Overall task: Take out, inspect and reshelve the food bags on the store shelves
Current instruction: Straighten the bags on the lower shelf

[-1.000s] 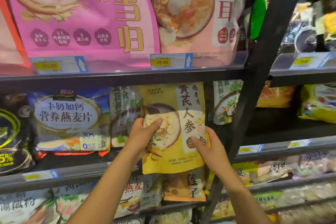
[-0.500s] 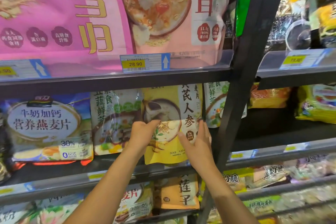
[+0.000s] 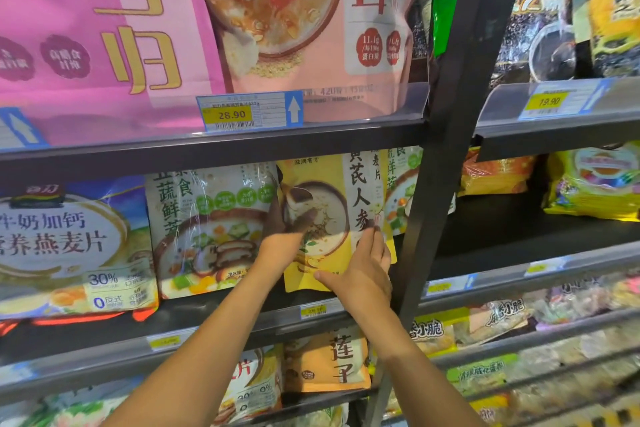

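A yellow oatmeal bag (image 3: 330,199) with a bowl picture stands upright on the middle shelf (image 3: 242,321), under the upper shelf's edge. My left hand (image 3: 282,248) grips the bag's left edge, with the thumb on the front and the fingers hidden behind. My right hand (image 3: 367,267) lies flat on the lower right of the bag's front, fingers straight and thumb spread along the bottom.
A green-and-white bag (image 3: 207,218) touches the yellow one on the left, with a blue bag (image 3: 69,239) beyond it. Pink bags (image 3: 294,10) fill the shelf above. A black upright post (image 3: 446,114) stands just right. An orange bag (image 3: 325,364) sits below.
The yellow bag has moved up and back from in front of the shelf into its slot. My right hand went from holding its right edge to pressing flat on its front.
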